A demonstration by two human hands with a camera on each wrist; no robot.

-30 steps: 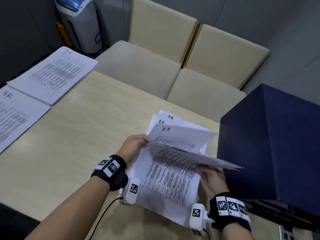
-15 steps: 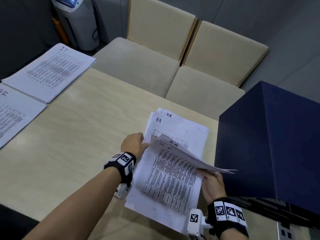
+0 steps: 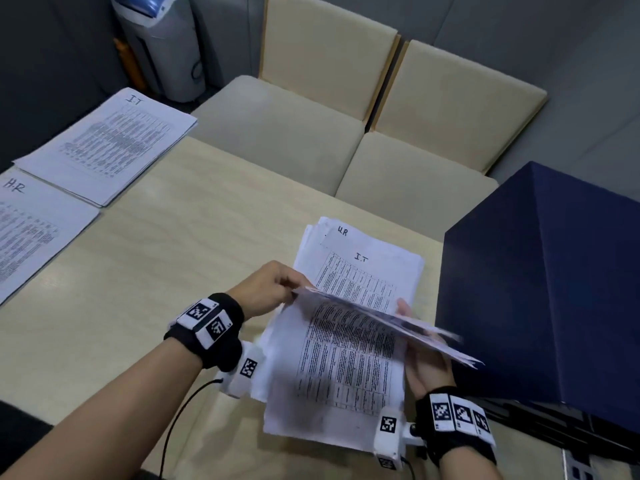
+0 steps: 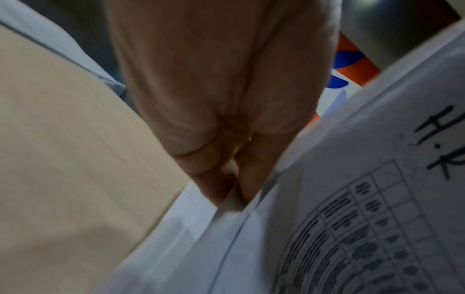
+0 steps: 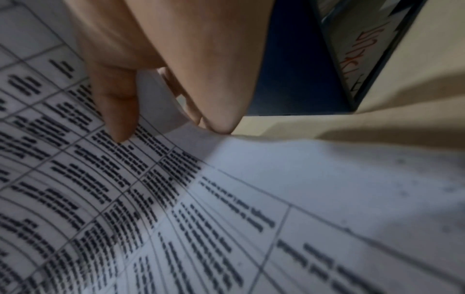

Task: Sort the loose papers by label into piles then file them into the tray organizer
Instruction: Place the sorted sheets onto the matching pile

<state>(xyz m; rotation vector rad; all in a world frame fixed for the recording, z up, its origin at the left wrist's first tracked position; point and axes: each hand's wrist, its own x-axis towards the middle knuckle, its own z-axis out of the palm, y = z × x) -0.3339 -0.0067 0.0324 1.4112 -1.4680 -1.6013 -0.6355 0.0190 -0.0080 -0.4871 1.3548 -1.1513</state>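
Thin white printed sheets [image 3: 377, 320], lifted clear of loose stack [image 3: 346, 358], blurred, edge-on. Stack flat on pale wood-grain table [image 3: 173, 271], beside dark blue box [image 3: 540, 282]; exposed page marked I.T. Left hand [image 3: 273, 289] pinches sheets' near corner, thumb against fingertip. Right hand [image 3: 426, 362] palm up under far edge, fingers curled round it, thumb [image 5: 113, 103] on top. Sorted piles, IT [image 3: 107, 143] and HR [image 3: 31, 233], far left.

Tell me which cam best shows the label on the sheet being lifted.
Left wrist: the lifted sheet reads "H.R" in handwriting, close up beside the left hand pinching its edge. Head view shows that sheet edge-on and blurred, label hidden. Right wrist shows only printed table rows under the right hand.
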